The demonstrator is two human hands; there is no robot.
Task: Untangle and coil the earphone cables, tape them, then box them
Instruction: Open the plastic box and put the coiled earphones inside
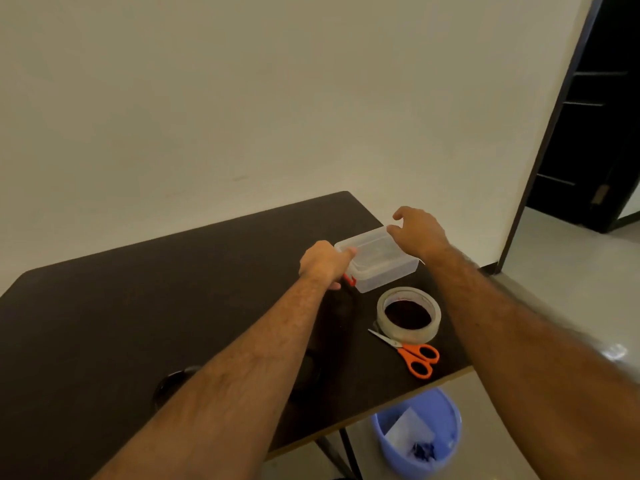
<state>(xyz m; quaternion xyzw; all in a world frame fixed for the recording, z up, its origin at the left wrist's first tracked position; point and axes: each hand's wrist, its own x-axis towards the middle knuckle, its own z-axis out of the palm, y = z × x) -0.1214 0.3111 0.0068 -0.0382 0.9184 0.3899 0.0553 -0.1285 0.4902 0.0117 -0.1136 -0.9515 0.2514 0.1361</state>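
The clear plastic box (pixel 377 263) is being held at the far right of the dark counter (pixel 138 306): its near-left end, by the red latch (pixel 349 280), is being gripped by the left hand (pixel 323 263), probably to keep it from sliding, while the right hand (pixel 420 232), fingers curled, is being set on its far corner, seemingly to seat the lid. Dark contents, presumably the earphone cables, are being seen only dimly through the lid. The tape roll (pixel 408 315) and orange scissors (pixel 414 356) are being kept just right of the box, within reach.
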